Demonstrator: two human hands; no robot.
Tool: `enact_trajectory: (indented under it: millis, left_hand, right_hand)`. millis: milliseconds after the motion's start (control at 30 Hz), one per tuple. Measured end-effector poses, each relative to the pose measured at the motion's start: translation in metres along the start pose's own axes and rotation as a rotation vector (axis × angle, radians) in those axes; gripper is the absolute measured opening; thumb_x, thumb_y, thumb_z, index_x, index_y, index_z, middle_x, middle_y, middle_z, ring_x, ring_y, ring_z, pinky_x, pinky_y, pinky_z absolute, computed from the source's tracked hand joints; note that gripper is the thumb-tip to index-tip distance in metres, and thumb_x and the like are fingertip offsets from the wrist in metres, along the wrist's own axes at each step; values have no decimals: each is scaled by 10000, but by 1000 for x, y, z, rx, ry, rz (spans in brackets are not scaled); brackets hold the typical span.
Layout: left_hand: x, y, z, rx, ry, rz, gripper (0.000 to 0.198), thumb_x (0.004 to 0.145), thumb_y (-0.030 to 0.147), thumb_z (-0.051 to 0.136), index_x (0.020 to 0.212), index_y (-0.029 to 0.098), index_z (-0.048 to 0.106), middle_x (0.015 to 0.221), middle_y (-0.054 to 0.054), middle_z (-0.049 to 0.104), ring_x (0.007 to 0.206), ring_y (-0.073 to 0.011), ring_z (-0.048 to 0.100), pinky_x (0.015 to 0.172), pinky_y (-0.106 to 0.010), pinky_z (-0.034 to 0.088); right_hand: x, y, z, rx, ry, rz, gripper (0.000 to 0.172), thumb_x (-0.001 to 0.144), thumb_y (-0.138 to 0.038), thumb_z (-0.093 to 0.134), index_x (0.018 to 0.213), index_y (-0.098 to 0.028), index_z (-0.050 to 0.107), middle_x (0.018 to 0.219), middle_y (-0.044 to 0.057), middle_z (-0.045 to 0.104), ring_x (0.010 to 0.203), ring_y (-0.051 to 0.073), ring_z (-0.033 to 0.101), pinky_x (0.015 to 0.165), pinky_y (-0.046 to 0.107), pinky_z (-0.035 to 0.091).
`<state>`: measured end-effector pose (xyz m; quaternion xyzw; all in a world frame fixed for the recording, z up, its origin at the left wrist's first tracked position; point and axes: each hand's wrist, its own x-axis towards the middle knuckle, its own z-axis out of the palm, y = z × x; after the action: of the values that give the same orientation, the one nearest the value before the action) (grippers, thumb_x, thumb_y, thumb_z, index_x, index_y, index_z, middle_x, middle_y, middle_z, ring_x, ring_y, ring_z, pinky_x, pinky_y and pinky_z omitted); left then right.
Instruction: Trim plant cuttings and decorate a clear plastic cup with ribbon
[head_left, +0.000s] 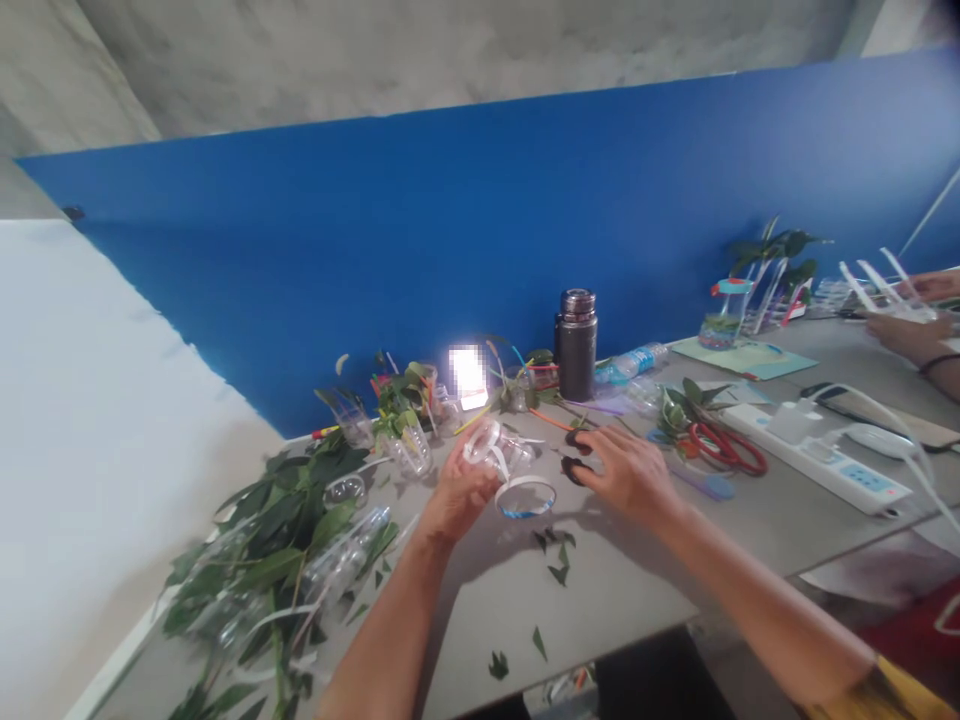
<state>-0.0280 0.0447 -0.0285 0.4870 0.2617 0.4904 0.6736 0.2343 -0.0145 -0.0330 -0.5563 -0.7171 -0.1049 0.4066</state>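
Observation:
My left hand [461,485] is closed around a clear plastic cup-like piece [517,452], apparently part of a cut bottle. A white strip [498,460] runs from its rim down to a white ring with some blue inside [526,497], which looks like a roll of tape and hangs just above the table. My right hand [630,470] grips a pair of scissors by the black handles [575,455], with the blades pointing left toward the plastic piece. Dark green leaf scraps [559,560] lie on the table below.
Leafy stems [292,530] and clear plastic pieces crowd the left side. A dark thermos [577,350] stands near the blue partition [420,230]. To the right are red-handled scissors [724,448], a white power strip [817,460] and another person's hands [904,325]. A bright screen [469,375] glows behind.

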Motion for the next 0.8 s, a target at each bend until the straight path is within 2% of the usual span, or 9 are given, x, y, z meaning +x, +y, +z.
enact_trajectory:
  millis: [167, 300, 367, 633, 800]
  left_hand:
    - [2, 0, 1, -113, 11, 14, 756, 615, 181, 914, 1314, 321, 665, 1230, -61, 717, 913, -211, 721, 706, -333, 612]
    - [0, 2, 5, -110, -1, -13, 755, 607, 180, 928, 1300, 315, 661, 1153, -33, 723, 677, -94, 631, 617, -252, 553]
    - [-2, 3, 9, -99, 0, -29, 784, 603, 199, 944, 1321, 291, 642, 1123, -33, 719, 655, -70, 610, 630, -231, 533]
    - [-5, 2, 15, -114, -1, -97, 864, 548, 212, 988, 1327, 273, 620, 1011, -14, 721, 681, -88, 624, 697, -254, 526]
    - [-6, 2, 19, -139, 8, -89, 844, 554, 184, 975, 1314, 260, 618, 1017, -29, 727, 795, -145, 679, 735, -278, 552]
  right_hand:
    - [3, 5, -4, -109, -12, -128, 157, 907, -317, 686, 1026, -230, 741, 910, 70, 769, 879, 230, 705, 721, 300, 436]
    - [6, 4, -4, -139, 10, -216, 128, 925, -302, 681, 1009, -219, 732, 883, 59, 761, 850, 223, 696, 697, 301, 425]
    - [9, 2, -3, -144, 35, -265, 115, 936, -290, 675, 1007, -216, 725, 885, 53, 763, 835, 216, 692, 688, 301, 423]
    - [16, -4, -2, -182, 71, -337, 80, 938, -272, 675, 962, -206, 714, 800, 33, 734, 773, 203, 663, 670, 303, 393]
    - [15, -11, -3, -228, 91, -354, 97, 932, -261, 681, 863, -200, 714, 730, 26, 702, 697, 179, 613, 657, 305, 356]
